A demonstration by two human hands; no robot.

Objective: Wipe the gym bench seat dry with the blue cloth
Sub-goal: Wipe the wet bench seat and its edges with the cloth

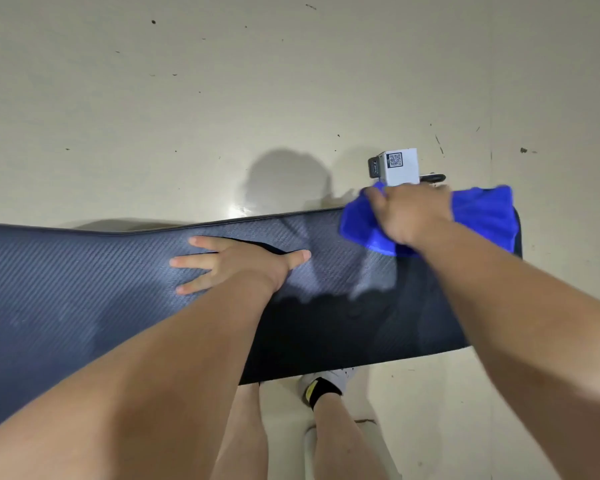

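Observation:
The gym bench seat point(66, 278) is a long dark pad with a woven texture, running across the view from left to right. My right hand point(409, 216) presses a crumpled blue cloth point(482, 213) onto the pad's far right corner, fingers closed over the cloth. My left hand point(243, 263) lies flat on the middle of the pad, fingers spread, holding nothing. A lighter streaked patch point(333, 268) shows on the pad between my two hands.
Just beyond the bench's far right edge a white box with a QR code point(400, 166) sits on the pale, scuffed floor point(187, 98). My legs and a white shoe point(329, 381) stand at the bench's near edge.

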